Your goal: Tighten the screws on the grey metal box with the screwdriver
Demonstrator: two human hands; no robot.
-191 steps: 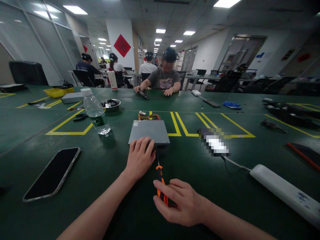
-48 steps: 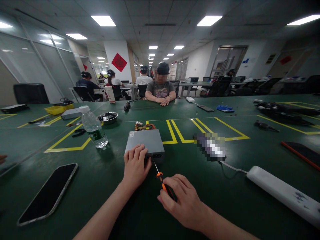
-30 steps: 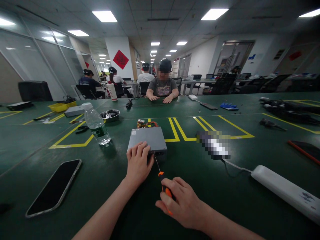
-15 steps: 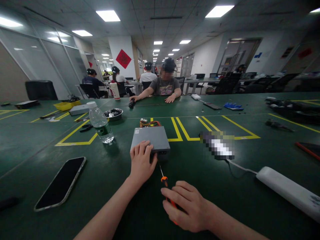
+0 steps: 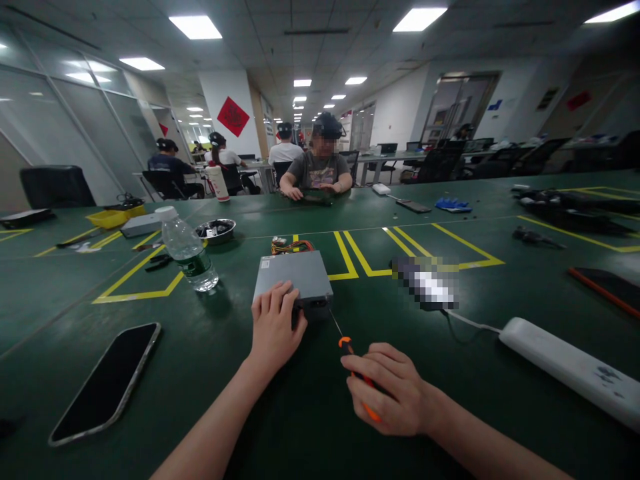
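A grey computer power supply [image 5: 300, 270] lies on the green table, its near face with a socket turned towards me and a bundle of coloured wires [image 5: 295, 247] behind it. My left hand [image 5: 276, 320] grips its near left part, fingers over the top and thumb against the near face. My right hand [image 5: 387, 387] is closed round the orange and black handle of a screwdriver [image 5: 345, 344]. The thin shaft points up and left, its tip at the near right corner of the power supply. Whether the tip touches a screw is too small to tell.
Left stand a water bottle [image 5: 187, 253], a phone [image 5: 107, 383] and a metal bowl [image 5: 217, 231] of small parts. Right are a pixelated device [image 5: 425, 283] on a cable and a white power strip [image 5: 565, 367]. A person [image 5: 323, 163] sits across the table [image 5: 300, 440].
The screwdriver in my right hand has moved right along the near face to its right corner. My left hand still holds the power supply. The person opposite has drawn an outstretched arm in.
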